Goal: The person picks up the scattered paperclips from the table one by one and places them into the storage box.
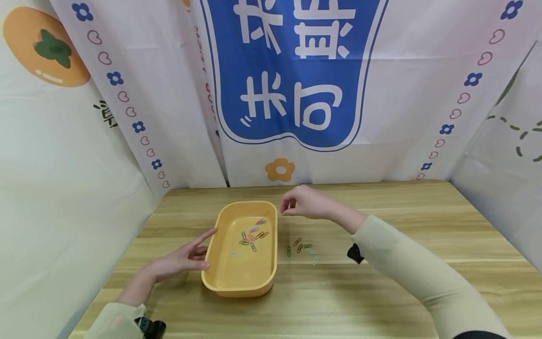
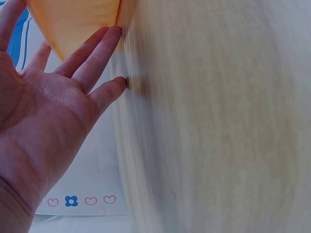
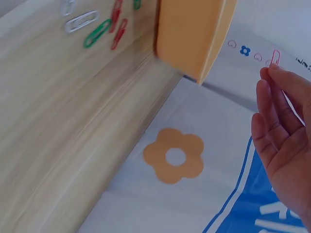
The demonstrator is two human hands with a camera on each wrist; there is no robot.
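1. The right hand [image 1: 306, 203] hangs just above the wooden table [image 1: 402, 226], a little right of centre in the head view, beside the far right corner of the shallow yellow plastic tray [image 1: 224, 278].
2. Its thumb and forefinger pinch a small pink wire paper clip [image 3: 275, 57]. The right wrist view shows the clip at the upper right of the frame, standing out past the fingertips [image 3: 268, 74]; the other fingers are loosely bent.
3. From that pinch the tray's open basin lies to the left and slightly lower in the head view, with its rim just beside the hand. The tray's long axis runs from the near edge of the table towards the back.
4. The scattered coloured paper clips in the tray [image 1: 252, 231] sit in its far half, close to where the right hand hangs.
5. The loose paper clips on the table [image 1: 304, 248] lie just right of the tray, below the right hand in the frame.
6. The left hand [image 1: 186, 256] rests on the table against the tray's left wall, fingers straight, gripping nothing. The right hand is the nearer one to the loose clips.
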